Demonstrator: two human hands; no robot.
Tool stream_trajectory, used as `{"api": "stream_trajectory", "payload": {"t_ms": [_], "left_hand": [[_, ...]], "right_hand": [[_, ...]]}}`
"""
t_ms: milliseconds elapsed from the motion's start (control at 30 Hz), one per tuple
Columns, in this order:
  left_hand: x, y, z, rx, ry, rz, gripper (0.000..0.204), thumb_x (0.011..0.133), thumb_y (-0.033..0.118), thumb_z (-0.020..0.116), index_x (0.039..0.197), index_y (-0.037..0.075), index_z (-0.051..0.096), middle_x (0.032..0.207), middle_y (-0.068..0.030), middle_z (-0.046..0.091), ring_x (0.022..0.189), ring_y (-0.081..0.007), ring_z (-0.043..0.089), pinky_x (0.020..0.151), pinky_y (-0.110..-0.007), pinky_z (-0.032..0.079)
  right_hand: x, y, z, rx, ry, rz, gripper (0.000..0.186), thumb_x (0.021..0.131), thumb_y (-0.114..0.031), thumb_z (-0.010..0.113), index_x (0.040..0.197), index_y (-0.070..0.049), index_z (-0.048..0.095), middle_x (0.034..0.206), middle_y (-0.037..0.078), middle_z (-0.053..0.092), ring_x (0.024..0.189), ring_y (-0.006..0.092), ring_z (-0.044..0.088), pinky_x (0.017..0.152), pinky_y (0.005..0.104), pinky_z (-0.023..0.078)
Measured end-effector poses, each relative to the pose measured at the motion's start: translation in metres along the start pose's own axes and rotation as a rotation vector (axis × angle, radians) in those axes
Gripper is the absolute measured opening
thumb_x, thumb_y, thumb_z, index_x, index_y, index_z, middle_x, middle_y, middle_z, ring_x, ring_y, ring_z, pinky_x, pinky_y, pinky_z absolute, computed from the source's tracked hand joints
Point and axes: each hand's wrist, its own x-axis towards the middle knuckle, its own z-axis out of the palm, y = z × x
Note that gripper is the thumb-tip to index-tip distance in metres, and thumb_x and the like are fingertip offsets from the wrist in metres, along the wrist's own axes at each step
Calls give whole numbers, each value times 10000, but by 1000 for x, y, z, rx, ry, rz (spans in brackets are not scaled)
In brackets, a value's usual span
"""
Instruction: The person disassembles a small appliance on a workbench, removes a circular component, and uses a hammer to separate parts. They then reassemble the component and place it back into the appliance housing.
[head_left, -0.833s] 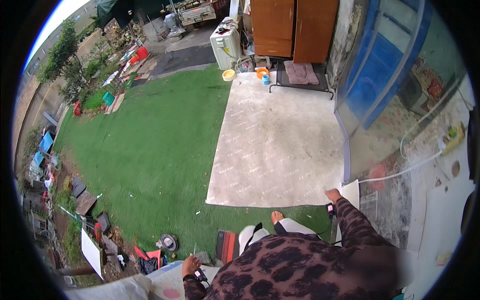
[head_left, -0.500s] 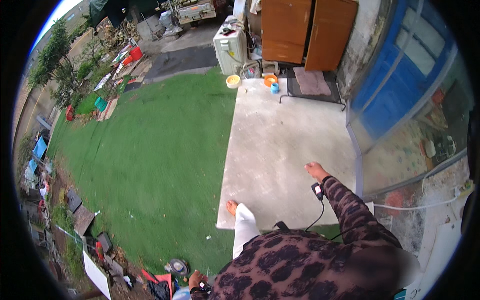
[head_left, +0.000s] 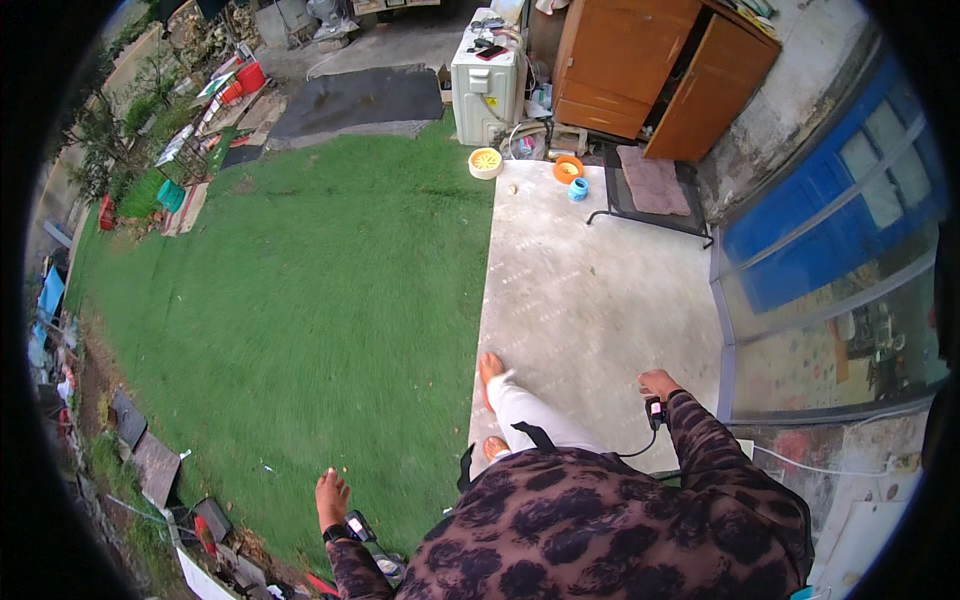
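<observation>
The left hand (head_left: 331,497) has swung up from the lower edge, empty, fingers apart, over green turf (head_left: 310,300) at lower left. The right hand (head_left: 657,384), curled, grip unclear, hangs above the pale mat (head_left: 600,310) right of centre, where both feet (head_left: 490,372) now show.

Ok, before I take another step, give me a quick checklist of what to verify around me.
1. Left hand empty: ok, fingers loosely spread above the artificial turf.
2. Right hand empty: cannot tell, palm hidden.
3. Feet on the pale mat: ok, near its left edge.
4. Blue jar away from feet: ok, at the mat's far end.
5. Wooden wardrobe's right door shut: not ok, ajar.
</observation>
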Motion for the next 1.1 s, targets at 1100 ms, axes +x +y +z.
{"api": "stream_trajectory", "payload": {"t_ms": [1100], "left_hand": [[631,702,177,422,50,-48,556,936,468,594,1331,85,512,1178,-70,542,1061,-225,520,918,-428,478]], "right_hand": [[260,-812,319,14,-78,-70,393,941,-323,629,1229,-58,595,1092,51,656,965,218,653,773,413,533]]}}
